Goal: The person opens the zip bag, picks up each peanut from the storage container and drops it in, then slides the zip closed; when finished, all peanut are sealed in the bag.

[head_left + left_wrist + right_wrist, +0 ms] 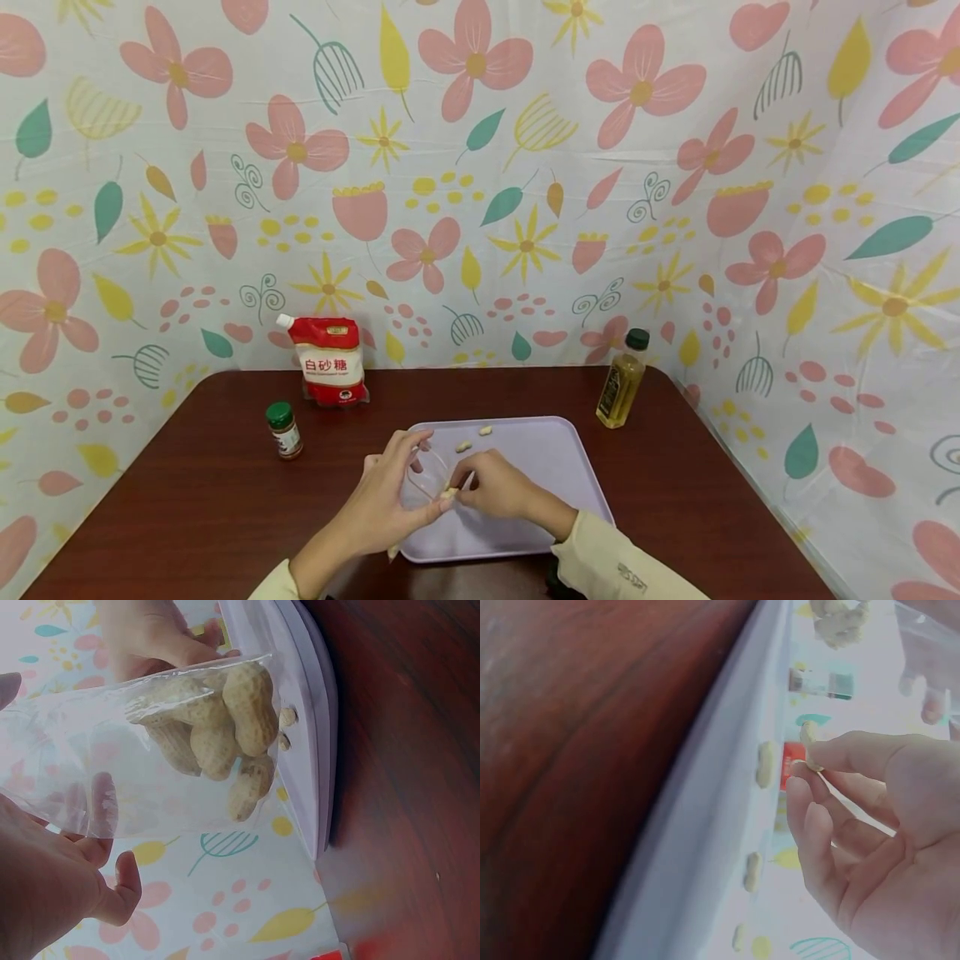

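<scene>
My left hand (382, 500) holds a clear plastic bag (82, 735) by its upper part. Several unshelled peanuts (215, 750) lie together at the bag's bottom end. Close beside it, my right hand (497, 485) pinches one peanut (808, 733) between thumb and fingertips. Beneath both hands lies a pale purple tray (555, 467). Loose peanuts lie on it, one (486, 430) near its far edge and another (463, 446) just nearer. In the head view, the fingers hide part of the bag.
On the dark wood table (187, 500), a green-capped spice jar (285, 432) and a red-and-white sugar pouch (330, 360) stand to the left. A bottle of yellow oil (624, 379) stands at the back right. Behind the table hangs a flower-patterned cloth (465, 208).
</scene>
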The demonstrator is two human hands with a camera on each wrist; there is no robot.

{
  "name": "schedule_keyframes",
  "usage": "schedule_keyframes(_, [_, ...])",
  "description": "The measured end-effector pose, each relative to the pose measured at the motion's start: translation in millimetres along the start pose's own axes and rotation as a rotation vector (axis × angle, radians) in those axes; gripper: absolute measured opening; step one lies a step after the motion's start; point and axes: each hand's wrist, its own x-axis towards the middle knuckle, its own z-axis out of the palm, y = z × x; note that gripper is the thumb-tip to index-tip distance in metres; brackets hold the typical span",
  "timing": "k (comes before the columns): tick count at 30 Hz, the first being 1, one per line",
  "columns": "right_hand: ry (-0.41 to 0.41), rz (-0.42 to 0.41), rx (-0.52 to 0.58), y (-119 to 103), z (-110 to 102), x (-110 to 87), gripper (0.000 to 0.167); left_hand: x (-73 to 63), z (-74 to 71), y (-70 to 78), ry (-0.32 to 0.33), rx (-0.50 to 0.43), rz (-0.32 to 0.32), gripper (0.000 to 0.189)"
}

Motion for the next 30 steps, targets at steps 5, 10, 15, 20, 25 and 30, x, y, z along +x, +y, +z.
schedule_keyframes(5, [0.040, 0.029, 0.020, -5, -10, -5.3, 0.009, -0.4, -0.5, 0.2, -0.015, -0.004, -0.007, 0.079])
schedule_keyframes(10, [0.116, 0.024, 0.035, -14, -21, -9.2, 0.008, -0.9, -0.8, 0.6, -0.019, -0.012, -0.017, 0.079])
schedule_keyframes(15, [0.194, 0.015, 0.048, -22, -29, -12.3, 0.009, -0.5, -0.2, 0.4, -0.018, -0.008, -0.018, 0.079])
schedule_keyframes(20, [0.250, 0.019, 0.097, -31, -37, -14.3, 0.009, -0.7, -0.3, 0.2, -0.012, -0.006, -0.016, 0.079])
schedule_keyframes(25, [0.331, 0.052, 0.107, -42, -43, -15.6, 0.008, -0.7, -0.2, 0.5, -0.010, -0.007, -0.026, 0.080])
schedule_keyframes(30, [0.389, 0.027, 0.141, -56, -47, -16.0, 0.009, -0.9, 0.4, 0.8, -0.009, -0.013, -0.030, 0.079])
